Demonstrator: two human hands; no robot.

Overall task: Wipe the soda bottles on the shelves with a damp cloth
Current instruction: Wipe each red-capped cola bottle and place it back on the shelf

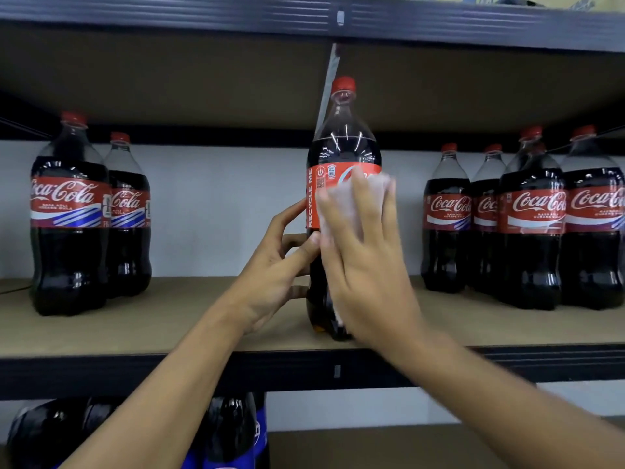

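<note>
Our left hand (274, 265) lay nearest, thumb and fingers curled round the left flank of the middle bottle (343, 147). That bottle stood upright near the front edge of the shelf board (189, 316), apart from the others. Our right hand (365, 265) was spread flat, fingers nearly straight, pressing the pale cloth (377, 186) against the red label. We judged ourselves mid-wipe on this bottle's front. Next we would need to turn it under the steadying grip to reach its back and neck, then move to the right group (527, 231) or the left pair (67, 231). We could not tell which of those were clean.
</note>
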